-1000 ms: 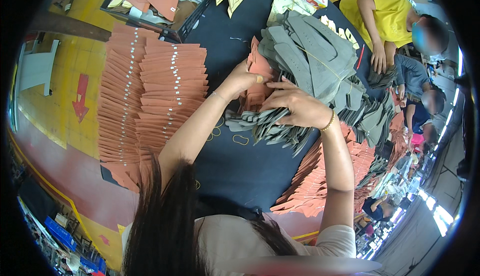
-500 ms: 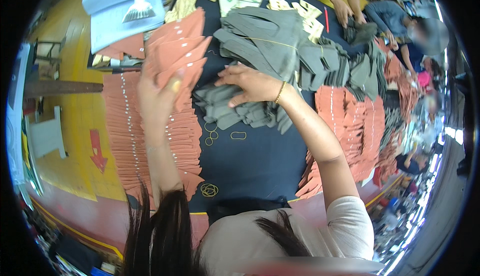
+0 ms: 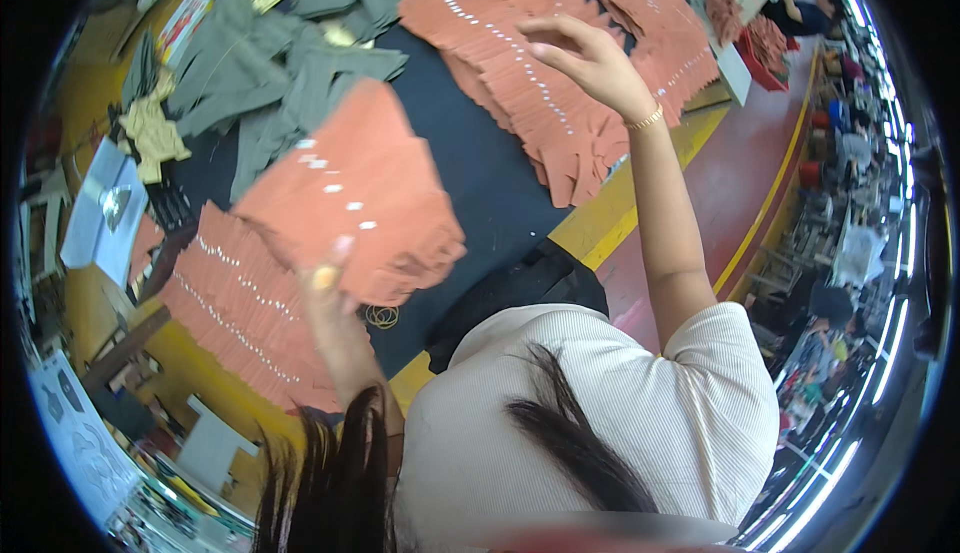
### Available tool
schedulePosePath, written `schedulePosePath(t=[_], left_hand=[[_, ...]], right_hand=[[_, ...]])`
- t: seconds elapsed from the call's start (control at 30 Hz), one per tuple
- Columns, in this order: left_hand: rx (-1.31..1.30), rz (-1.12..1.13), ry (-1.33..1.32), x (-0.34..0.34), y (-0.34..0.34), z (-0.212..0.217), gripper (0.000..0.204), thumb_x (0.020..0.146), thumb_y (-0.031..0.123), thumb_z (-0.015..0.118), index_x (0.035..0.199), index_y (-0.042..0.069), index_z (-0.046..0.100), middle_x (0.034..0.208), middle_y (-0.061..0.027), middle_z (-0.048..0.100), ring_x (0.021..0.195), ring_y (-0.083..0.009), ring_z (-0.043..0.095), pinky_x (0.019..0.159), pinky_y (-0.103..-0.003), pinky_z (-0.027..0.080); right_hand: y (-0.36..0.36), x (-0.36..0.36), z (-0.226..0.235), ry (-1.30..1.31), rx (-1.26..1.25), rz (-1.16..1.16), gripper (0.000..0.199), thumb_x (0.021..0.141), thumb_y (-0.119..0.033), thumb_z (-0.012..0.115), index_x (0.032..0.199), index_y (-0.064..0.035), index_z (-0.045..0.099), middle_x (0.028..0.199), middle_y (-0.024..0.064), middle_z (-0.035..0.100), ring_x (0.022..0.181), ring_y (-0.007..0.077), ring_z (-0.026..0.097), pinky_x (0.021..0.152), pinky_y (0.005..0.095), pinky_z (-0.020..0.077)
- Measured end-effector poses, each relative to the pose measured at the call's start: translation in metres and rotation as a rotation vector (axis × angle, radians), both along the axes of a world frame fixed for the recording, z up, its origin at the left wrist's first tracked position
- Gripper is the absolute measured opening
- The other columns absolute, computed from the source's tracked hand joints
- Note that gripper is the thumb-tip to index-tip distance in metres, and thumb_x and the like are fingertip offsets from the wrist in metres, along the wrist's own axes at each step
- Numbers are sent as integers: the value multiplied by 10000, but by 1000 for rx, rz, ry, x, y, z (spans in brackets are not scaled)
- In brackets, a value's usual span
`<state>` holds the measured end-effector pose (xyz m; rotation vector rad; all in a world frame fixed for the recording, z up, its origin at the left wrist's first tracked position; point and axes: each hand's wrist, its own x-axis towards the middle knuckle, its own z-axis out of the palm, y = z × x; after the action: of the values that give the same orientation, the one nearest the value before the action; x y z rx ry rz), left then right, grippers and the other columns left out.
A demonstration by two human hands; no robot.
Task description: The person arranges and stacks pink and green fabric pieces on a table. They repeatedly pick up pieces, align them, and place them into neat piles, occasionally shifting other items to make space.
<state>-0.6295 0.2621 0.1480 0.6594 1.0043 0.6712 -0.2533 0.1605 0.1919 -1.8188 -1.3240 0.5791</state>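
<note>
My left hand (image 3: 325, 293) grips a stack of terracotta fabric pieces (image 3: 390, 168) by its near lower edge, thumb on top. Small white stickers run in a line across the stack. The stack hangs over the dark table (image 3: 480, 188), hiding part of it. My right hand (image 3: 600, 61), a bracelet at its wrist, hovers over a fanned spread of terracotta pieces (image 3: 510, 83) at the right. Its fingers reach forward with the thumb apart, and it holds nothing. Beside my left hand lies another overlapping row of stickered terracotta pieces (image 3: 235, 298).
Dark green-grey fabric pieces (image 3: 225, 68) heap across the far left, with pale yellow pieces (image 3: 150, 138) near them. Rubber bands (image 3: 380, 317) lie by my left wrist. A white-and-blue sheet (image 3: 105, 208) sits at the left edge. A red bin (image 3: 762, 58) stands beyond the right side.
The view has turned to the right. My left hand has carried the terracotta stack towards the middle. My right hand has moved from the green-grey pieces to above the right-hand terracotta spread.
</note>
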Motion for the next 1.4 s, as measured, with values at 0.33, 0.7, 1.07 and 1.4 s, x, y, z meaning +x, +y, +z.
schedulePosePath(t=[0.33,0.7,1.07,1.4], left_hand=[[-459,-283,-470,115,-146,-123,624,872,48,646,1419,21,347,1355,-135,489,1232,-274,531,1037,-432,465],[-247,-157,-183,134,-168,-169,564,914,30,617,1414,56,359,1356,-120,505,1227,-251,547,1003,-395,507],[57,-125,600,97,-142,-157,774,885,278,719,1461,-8,288,1298,-167,472,1194,-260,479,1021,-361,400],[498,177,502,-6,22,-113,381,928,212,664,1251,26,582,1107,-121,596,985,-167,589,857,-301,481]], right_hand=[[-217,35,-28,313,-139,-504,318,928,-210,664,1192,-34,648,1127,62,686,1013,137,645,904,288,501],[-225,35,-44,125,-207,-379,290,910,-178,656,1170,-50,655,1010,95,680,921,186,655,799,305,494],[-147,-6,-61,253,-256,-123,297,909,-115,654,1195,-36,644,1107,65,652,1038,161,629,888,293,501],[2,-97,-108,878,-330,92,380,959,-206,628,1280,-13,564,1205,78,604,1117,192,602,980,329,471]])
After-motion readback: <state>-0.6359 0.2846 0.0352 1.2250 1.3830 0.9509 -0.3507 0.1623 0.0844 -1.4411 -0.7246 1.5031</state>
